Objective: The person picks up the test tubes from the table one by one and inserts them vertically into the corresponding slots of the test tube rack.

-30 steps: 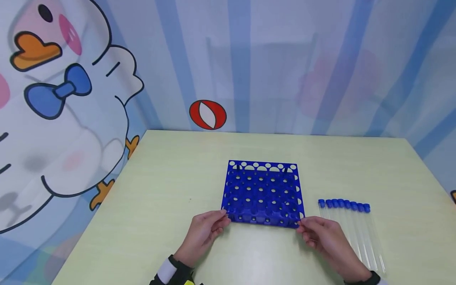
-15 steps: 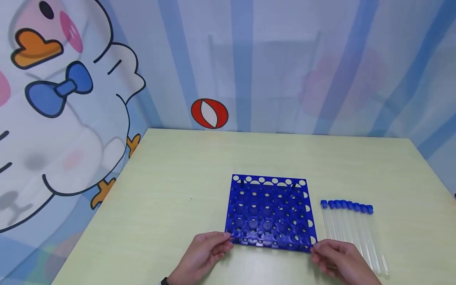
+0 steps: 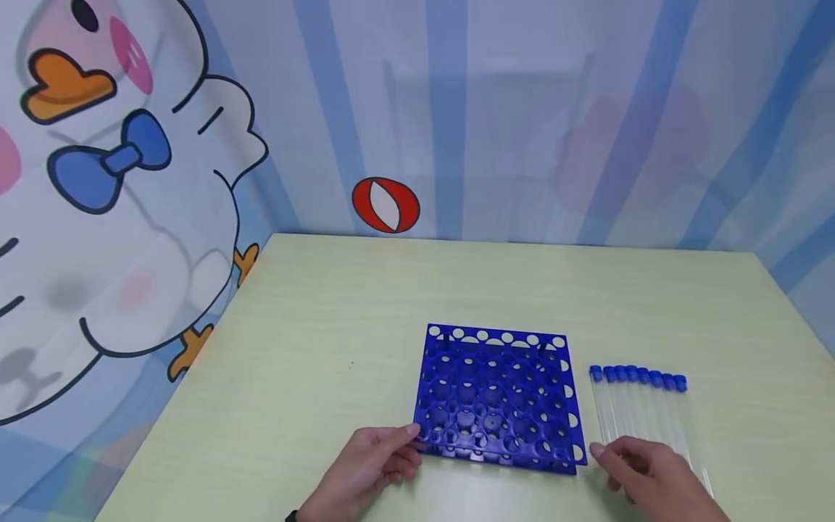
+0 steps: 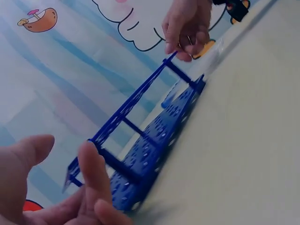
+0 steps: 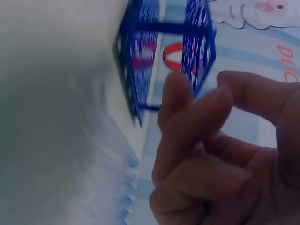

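Observation:
A blue test tube rack (image 3: 499, 395) with rows of round holes stands upright on the table. At its near left corner is my left hand (image 3: 372, 464); in the left wrist view that thumb stands apart from the fingers (image 4: 93, 173), and a fingertip is at or against the rack's upper edge. My right hand (image 3: 652, 471) is just off the near right corner, fingers loosely bent and holding nothing. Beneath and beyond it lie several clear test tubes (image 3: 642, 413) with blue caps, side by side; the hand hides part of their lower ends.
The pale table (image 3: 313, 312) runs back to a wall (image 3: 496, 145) printed with cartoon figures and blue stripes. The tubes lie to the right of the rack, caps pointing away from me.
The rack has come nearer to me and slightly right, with both hands at its near corners. My right hand has since let go and moved right; the left thumb has parted from it.

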